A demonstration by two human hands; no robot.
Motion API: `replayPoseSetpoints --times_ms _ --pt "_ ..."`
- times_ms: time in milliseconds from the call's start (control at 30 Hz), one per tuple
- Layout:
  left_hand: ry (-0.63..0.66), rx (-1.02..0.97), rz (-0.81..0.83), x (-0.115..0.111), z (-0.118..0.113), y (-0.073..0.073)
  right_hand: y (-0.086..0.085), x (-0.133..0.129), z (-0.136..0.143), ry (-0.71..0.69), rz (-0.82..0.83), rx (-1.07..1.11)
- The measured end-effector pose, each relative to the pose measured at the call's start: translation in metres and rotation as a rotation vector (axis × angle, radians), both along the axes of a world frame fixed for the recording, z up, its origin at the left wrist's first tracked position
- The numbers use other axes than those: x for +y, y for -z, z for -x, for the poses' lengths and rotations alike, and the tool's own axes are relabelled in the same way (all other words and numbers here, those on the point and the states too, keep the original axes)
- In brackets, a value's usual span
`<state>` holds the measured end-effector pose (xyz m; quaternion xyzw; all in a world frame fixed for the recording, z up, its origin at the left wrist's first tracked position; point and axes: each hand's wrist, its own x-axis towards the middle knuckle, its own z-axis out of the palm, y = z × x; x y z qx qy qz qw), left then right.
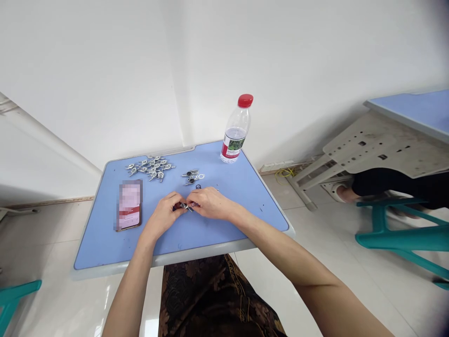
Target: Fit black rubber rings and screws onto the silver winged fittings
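Over the blue tabletop [210, 234], my left hand [164, 213] and my right hand [209, 203] meet with their fingertips pinched around a small silver metal part [185, 206]. Most of that part is hidden by the fingers, so its exact kind is unclear. Just beyond my right hand lie small black rings [198, 186]. Farther back sit a few metal pieces with round black spots [191, 177]. A pile of several similar silver metal parts [150, 167] is spread at the back left.
A phone [129, 206] lies at the table's left. Toward the back right stands a water bottle [233, 133] with a red cap. Tiny dark bits [262, 208] dot the right side. Beyond are another desk [414, 110], a teal stool [403, 236] and a person's foot [342, 194].
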<state>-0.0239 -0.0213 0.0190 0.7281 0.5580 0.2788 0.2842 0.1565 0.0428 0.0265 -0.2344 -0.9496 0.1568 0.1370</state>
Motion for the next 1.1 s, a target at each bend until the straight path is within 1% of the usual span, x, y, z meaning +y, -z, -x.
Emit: replayPoseSetpoints --times_ms 167,333,400,600,800,933,1033,1100 --pt "-0.016 0.034 -0.035 -0.001 -0.002 0.002 -0.006 -0.003 0.001 0.036 -0.01 -0.07" --pt "-0.031 0.093 -0.06 -0.001 -0.005 0.006 -0.009 -0.009 0.003 0.068 -0.062 -0.202" --pt "-0.038 0.109 -0.068 -0.001 -0.005 0.008 -0.009 -0.01 0.003 0.066 -0.074 -0.221" --pt "-0.049 0.101 -0.068 0.0 -0.004 0.01 -0.01 -0.003 -0.003 0.08 -0.014 -0.13" --pt "-0.048 0.092 -0.063 -0.001 -0.005 0.009 -0.012 0.001 -0.005 0.03 -0.01 -0.215" --pt "-0.049 0.1 -0.064 -0.001 -0.006 0.009 -0.011 -0.001 -0.004 0.016 -0.006 -0.208" --pt "-0.052 0.106 -0.077 0.0 -0.006 0.009 -0.009 -0.002 -0.005 0.037 0.037 -0.134" --pt "-0.057 0.108 -0.088 0.0 -0.007 0.009 -0.011 -0.003 -0.007 0.059 0.1 -0.014"
